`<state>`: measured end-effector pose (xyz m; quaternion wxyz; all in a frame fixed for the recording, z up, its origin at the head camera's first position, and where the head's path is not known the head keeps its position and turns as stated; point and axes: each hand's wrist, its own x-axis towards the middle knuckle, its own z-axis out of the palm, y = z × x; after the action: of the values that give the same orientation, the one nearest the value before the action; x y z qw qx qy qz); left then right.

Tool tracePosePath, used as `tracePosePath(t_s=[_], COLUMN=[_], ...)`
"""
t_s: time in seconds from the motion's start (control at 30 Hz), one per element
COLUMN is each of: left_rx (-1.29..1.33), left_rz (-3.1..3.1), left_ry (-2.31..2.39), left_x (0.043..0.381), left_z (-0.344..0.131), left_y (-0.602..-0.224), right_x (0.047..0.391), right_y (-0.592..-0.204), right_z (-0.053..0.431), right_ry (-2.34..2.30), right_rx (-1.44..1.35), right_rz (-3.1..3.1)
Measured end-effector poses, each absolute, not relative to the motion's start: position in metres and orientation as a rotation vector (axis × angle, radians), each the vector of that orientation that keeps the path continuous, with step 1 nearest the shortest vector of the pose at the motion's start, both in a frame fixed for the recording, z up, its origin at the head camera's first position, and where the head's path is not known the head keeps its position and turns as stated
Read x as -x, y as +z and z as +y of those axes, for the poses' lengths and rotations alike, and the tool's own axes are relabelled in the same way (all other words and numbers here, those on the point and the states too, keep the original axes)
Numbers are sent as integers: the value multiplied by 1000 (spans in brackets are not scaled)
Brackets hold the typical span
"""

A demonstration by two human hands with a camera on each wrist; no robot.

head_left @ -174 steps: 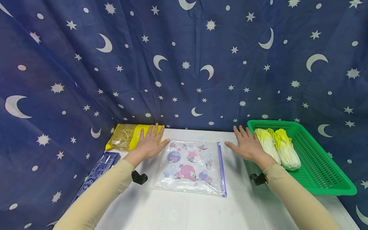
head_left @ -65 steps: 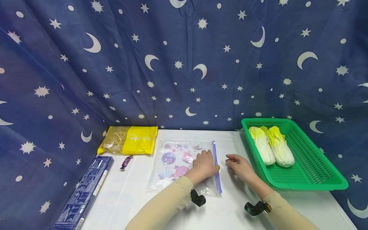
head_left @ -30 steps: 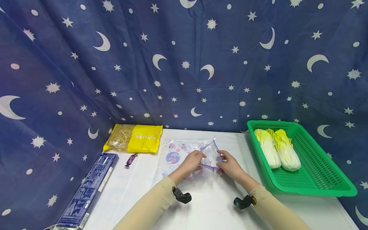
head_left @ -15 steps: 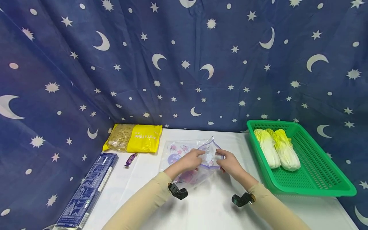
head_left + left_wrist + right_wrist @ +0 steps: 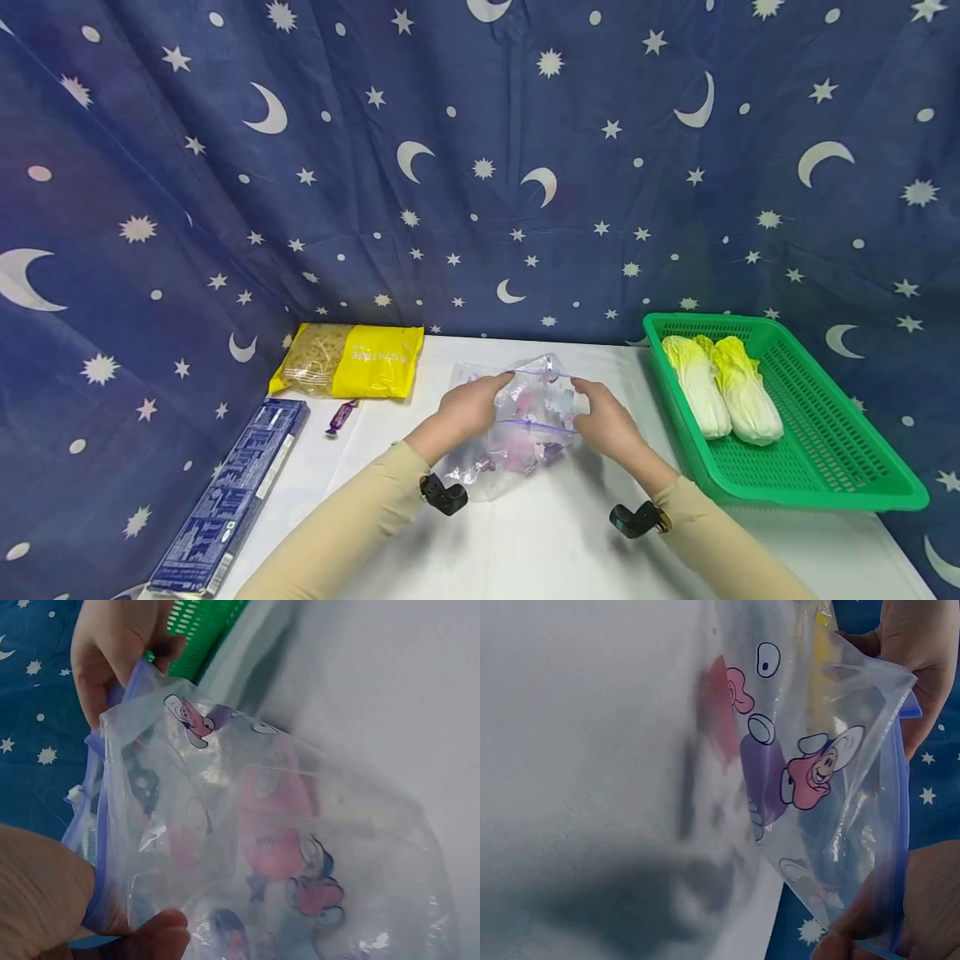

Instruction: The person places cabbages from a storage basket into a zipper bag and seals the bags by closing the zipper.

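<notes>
A clear zip bag (image 5: pixel 525 408) with pink and purple cartoon prints is held up between both hands, its purple-edged mouth spread apart. My left hand (image 5: pixel 471 407) grips the left end of the mouth; in the left wrist view its fingertips (image 5: pixel 161 934) show against the plastic. The opposite end is pinched by my right hand (image 5: pixel 606 419), with thumb and fingers at the purple zip (image 5: pixel 900 825) in the right wrist view. Nothing but prints shows inside the bag.
A green basket (image 5: pixel 847 493) holding two napa cabbages (image 5: pixel 742 392) stands on the right. To the left lie a yellow pasta packet (image 5: pixel 378 362), a purple wrapped candy (image 5: pixel 342 417) and a long blue box (image 5: pixel 228 500). A starry blue curtain (image 5: pixel 480 167) hangs behind the white table (image 5: pixel 540 550).
Earlier the bag lay flat under open hands. Both hands have since taken its zip edge, pulled the mouth apart and raised it; the mouth now faces more upward and is spread wider.
</notes>
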<state>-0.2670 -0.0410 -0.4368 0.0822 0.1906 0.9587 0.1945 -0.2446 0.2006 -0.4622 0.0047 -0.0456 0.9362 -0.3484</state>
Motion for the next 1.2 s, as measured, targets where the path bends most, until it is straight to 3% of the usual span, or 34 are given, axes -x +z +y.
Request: tracePosePath(t_s=[0.1, 0.27, 0.47, 0.57, 0.93, 1.2], left_rx=[-578, -711, -957, -908, -492, -709], left_rz=[2846, 2697, 2865, 2866, 2341, 2374], left_ry=[647, 857, 512, 537, 1424, 1319], left_x=[269, 269, 261, 259, 274, 273], left_z=[-45, -48, -44, -42, -47, -56], left_y=[-441, -451, -449, -445, -450, -455], right_x=[241, 240, 242, 243, 238, 240], right_y=[-457, -454, -453, -451, -446, -443], right_z=[201, 203, 207, 206, 197, 201], right_ry=[-977, -1197, -1237, -1260, -1286, -1259], right_rx=[187, 179, 222, 247, 302, 235], right_rz=[3027, 2865, 2825, 2831, 2638, 2637])
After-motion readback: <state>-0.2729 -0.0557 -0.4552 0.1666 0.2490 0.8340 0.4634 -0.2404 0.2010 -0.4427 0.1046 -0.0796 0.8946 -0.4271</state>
